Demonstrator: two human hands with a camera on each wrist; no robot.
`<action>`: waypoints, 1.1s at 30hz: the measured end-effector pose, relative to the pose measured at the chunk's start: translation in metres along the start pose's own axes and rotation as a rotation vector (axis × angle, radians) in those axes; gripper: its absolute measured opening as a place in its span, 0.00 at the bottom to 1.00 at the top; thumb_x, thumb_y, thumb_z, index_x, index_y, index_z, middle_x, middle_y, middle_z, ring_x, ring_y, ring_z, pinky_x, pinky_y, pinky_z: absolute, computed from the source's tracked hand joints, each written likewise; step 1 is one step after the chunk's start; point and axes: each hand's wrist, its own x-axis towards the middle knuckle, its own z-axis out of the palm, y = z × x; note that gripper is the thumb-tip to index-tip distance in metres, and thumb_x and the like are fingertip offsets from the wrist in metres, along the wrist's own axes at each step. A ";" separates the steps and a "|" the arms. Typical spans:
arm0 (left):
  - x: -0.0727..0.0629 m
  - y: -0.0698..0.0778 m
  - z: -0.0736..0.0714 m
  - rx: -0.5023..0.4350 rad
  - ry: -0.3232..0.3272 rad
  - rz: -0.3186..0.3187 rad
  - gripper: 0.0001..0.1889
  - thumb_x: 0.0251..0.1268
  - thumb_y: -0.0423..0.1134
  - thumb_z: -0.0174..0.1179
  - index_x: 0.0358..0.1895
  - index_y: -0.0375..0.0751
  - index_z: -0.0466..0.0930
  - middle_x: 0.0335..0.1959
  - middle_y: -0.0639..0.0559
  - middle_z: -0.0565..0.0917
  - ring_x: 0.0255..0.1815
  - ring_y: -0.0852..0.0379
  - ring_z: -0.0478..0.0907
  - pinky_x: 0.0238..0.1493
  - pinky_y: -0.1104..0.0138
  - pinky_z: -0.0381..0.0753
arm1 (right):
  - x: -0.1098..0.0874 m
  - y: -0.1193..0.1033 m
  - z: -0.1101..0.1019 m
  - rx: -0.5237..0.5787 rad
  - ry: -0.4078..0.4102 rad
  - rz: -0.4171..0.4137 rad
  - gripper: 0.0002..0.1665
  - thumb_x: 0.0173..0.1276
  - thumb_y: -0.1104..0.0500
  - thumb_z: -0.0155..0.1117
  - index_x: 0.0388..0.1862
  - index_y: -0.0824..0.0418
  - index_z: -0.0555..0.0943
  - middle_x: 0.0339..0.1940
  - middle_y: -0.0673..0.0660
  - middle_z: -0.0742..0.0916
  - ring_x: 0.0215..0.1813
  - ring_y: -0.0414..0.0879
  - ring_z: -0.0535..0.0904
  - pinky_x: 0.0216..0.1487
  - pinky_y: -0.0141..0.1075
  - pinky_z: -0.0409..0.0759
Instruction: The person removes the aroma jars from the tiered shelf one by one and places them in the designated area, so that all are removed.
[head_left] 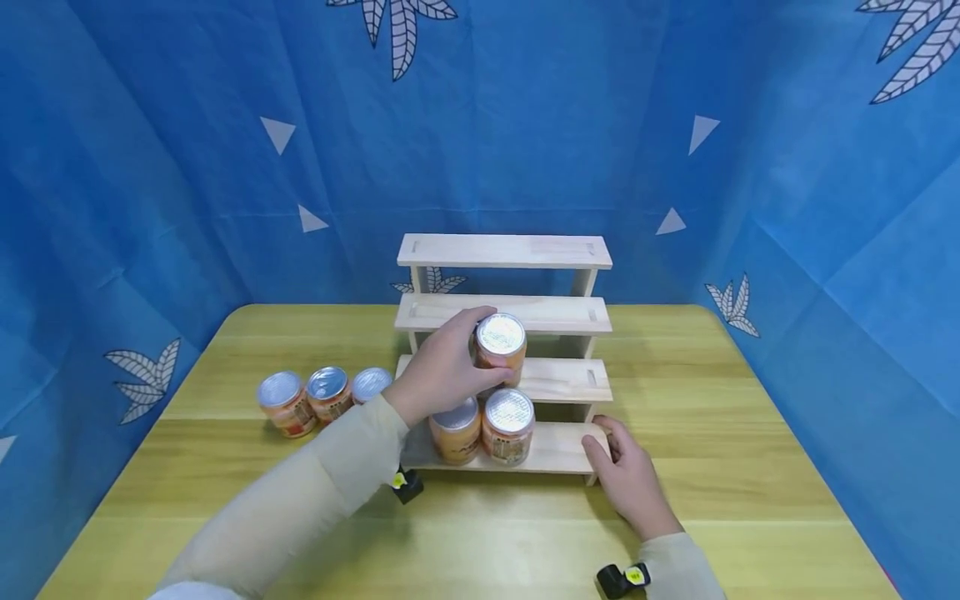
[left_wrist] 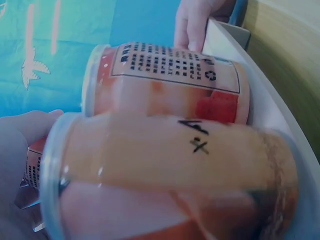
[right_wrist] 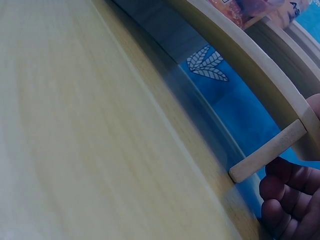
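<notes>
My left hand (head_left: 447,364) grips a can (head_left: 501,343) with a silver lid and an orange label, at the second step from the bottom of a wooden tiered shelf (head_left: 558,448). Whether that can touches the step is hard to tell. Two more cans stand side by side on the lowest step, the left can (head_left: 456,433) and the right can (head_left: 508,429); both loom large in the left wrist view. At the lowest step's right end, my right hand (head_left: 626,477) holds the board, thumb on top. Its curled fingers (right_wrist: 287,195) show beside the end support in the right wrist view.
Left of the shelf, three similar cans stand in a row on the wooden table (head_left: 742,467): an outer can (head_left: 288,406), a middle can (head_left: 330,396) and one (head_left: 370,385) partly hidden by my left arm. A blue patterned cloth (head_left: 525,125) hangs behind and at both sides.
</notes>
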 end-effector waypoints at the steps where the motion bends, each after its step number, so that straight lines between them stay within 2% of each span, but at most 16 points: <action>1: -0.001 -0.001 -0.001 -0.003 0.005 -0.014 0.48 0.52 0.53 0.78 0.75 0.47 0.63 0.66 0.55 0.74 0.64 0.56 0.74 0.64 0.55 0.75 | -0.001 0.000 0.000 0.001 -0.001 0.003 0.25 0.78 0.45 0.58 0.66 0.56 0.75 0.21 0.50 0.66 0.19 0.40 0.60 0.22 0.35 0.64; 3: -0.003 -0.002 -0.003 -0.004 0.011 -0.024 0.48 0.52 0.54 0.77 0.76 0.47 0.62 0.67 0.54 0.74 0.65 0.56 0.74 0.65 0.55 0.75 | -0.003 0.001 -0.001 -0.002 0.003 0.011 0.25 0.78 0.45 0.58 0.66 0.56 0.75 0.21 0.50 0.66 0.19 0.39 0.60 0.22 0.35 0.64; 9: -0.005 -0.009 -0.012 -0.009 0.011 0.006 0.47 0.54 0.53 0.76 0.75 0.44 0.62 0.67 0.51 0.73 0.65 0.53 0.73 0.65 0.54 0.75 | -0.006 0.003 0.000 0.003 0.027 0.011 0.23 0.78 0.46 0.58 0.65 0.56 0.76 0.21 0.49 0.67 0.19 0.39 0.62 0.22 0.34 0.65; 17: -0.019 -0.022 -0.028 -0.044 0.033 -0.051 0.47 0.56 0.51 0.76 0.76 0.43 0.60 0.68 0.49 0.71 0.66 0.51 0.72 0.65 0.52 0.75 | -0.008 0.004 0.002 0.012 -0.002 0.032 0.25 0.78 0.46 0.58 0.66 0.57 0.75 0.21 0.50 0.67 0.19 0.39 0.61 0.21 0.35 0.65; 24: -0.028 -0.035 -0.040 -0.068 0.052 -0.064 0.48 0.56 0.49 0.76 0.76 0.41 0.59 0.66 0.47 0.72 0.62 0.51 0.74 0.61 0.53 0.78 | -0.003 0.003 0.001 -0.008 0.007 0.018 0.25 0.78 0.45 0.57 0.66 0.57 0.75 0.21 0.50 0.66 0.19 0.40 0.62 0.21 0.35 0.65; 33: -0.043 -0.048 -0.070 -0.029 0.131 -0.101 0.48 0.57 0.53 0.74 0.77 0.39 0.58 0.67 0.45 0.71 0.64 0.49 0.73 0.61 0.50 0.76 | 0.002 0.001 0.000 -0.017 0.011 -0.004 0.25 0.78 0.45 0.57 0.65 0.57 0.75 0.21 0.50 0.66 0.19 0.41 0.62 0.21 0.36 0.65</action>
